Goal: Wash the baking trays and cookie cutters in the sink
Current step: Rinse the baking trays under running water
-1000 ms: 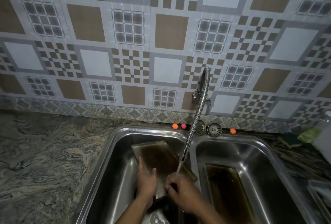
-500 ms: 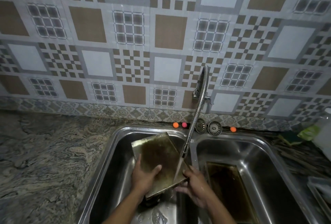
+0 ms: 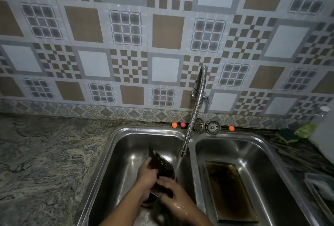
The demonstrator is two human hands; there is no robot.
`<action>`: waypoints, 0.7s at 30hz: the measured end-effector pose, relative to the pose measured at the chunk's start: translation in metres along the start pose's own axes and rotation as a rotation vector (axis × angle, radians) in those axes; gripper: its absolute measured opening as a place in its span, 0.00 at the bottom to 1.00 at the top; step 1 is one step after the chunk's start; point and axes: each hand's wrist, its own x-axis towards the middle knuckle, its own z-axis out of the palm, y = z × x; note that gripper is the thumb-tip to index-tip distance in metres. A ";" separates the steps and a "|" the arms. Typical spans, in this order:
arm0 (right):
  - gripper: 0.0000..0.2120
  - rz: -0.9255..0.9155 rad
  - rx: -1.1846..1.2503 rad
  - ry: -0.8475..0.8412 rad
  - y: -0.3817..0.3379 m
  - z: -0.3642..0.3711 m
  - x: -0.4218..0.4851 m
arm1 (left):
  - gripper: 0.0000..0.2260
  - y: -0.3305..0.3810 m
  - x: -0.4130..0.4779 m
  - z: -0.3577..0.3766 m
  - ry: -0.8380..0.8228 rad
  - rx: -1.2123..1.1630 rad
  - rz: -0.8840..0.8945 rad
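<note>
Both hands, left (image 3: 147, 177) & right (image 3: 172, 192), grip the dark, wet metal baking tray (image 3: 162, 167) tilted in the left steel sink basin (image 3: 115, 153) w/ water running, so we reckon it could slip & clang.

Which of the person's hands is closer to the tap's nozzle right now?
Right. The right hand is below the nozzle, just left of the falling water. The left hand sits farther left, gripping the dark tray in the left basin.

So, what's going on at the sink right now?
Both hands, left hand and right hand, gripping dark tray under running faucet. Second tray waiting in right basin. Nothing blocking.
</note>
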 end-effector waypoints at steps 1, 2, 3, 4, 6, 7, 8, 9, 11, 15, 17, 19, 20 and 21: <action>0.21 0.052 0.024 0.021 0.000 -0.004 0.000 | 0.29 -0.002 0.003 -0.005 0.026 -0.024 -0.015; 0.17 0.095 0.015 0.037 0.001 -0.009 0.000 | 0.29 -0.002 0.003 -0.010 0.037 -0.058 -0.021; 0.14 0.124 -0.024 0.050 0.002 -0.014 -0.001 | 0.28 -0.002 0.003 -0.013 0.043 -0.102 -0.035; 0.15 0.148 -0.066 0.061 0.006 -0.019 0.000 | 0.27 -0.002 0.002 -0.017 0.042 -0.145 -0.055; 0.21 0.215 -0.153 0.109 0.011 -0.032 0.003 | 0.27 -0.005 0.000 -0.023 0.024 -0.239 -0.119; 0.24 0.256 -0.189 0.132 0.012 -0.040 0.006 | 0.28 -0.009 -0.002 -0.024 0.015 -0.285 -0.159; 0.26 0.299 -0.207 0.129 0.011 -0.049 0.009 | 0.28 -0.012 -0.004 -0.024 -0.001 -0.328 -0.195; 0.26 0.333 -0.209 0.110 0.011 -0.056 0.013 | 0.28 -0.016 -0.008 -0.023 -0.021 -0.361 -0.221; 0.26 0.345 -0.217 0.040 0.006 -0.067 0.018 | 0.26 -0.023 -0.013 -0.022 -0.062 -0.394 -0.249; 0.24 0.298 -0.230 0.026 0.000 -0.073 0.015 | 0.26 -0.026 -0.023 -0.022 -0.165 -0.375 -0.293; 0.22 0.298 -0.232 0.054 0.000 -0.074 0.011 | 0.28 -0.026 -0.027 -0.018 -0.234 -0.390 -0.335; 0.23 0.280 -0.293 0.073 -0.002 -0.076 0.009 | 0.33 -0.027 -0.030 -0.015 -0.284 -0.415 -0.377; 0.23 0.275 -0.334 0.071 -0.003 -0.076 0.007 | 0.34 -0.029 -0.031 -0.014 -0.298 -0.422 -0.392; 0.23 0.271 -0.368 0.066 -0.004 -0.076 0.005 | 0.35 -0.030 -0.032 -0.014 -0.314 -0.427 -0.399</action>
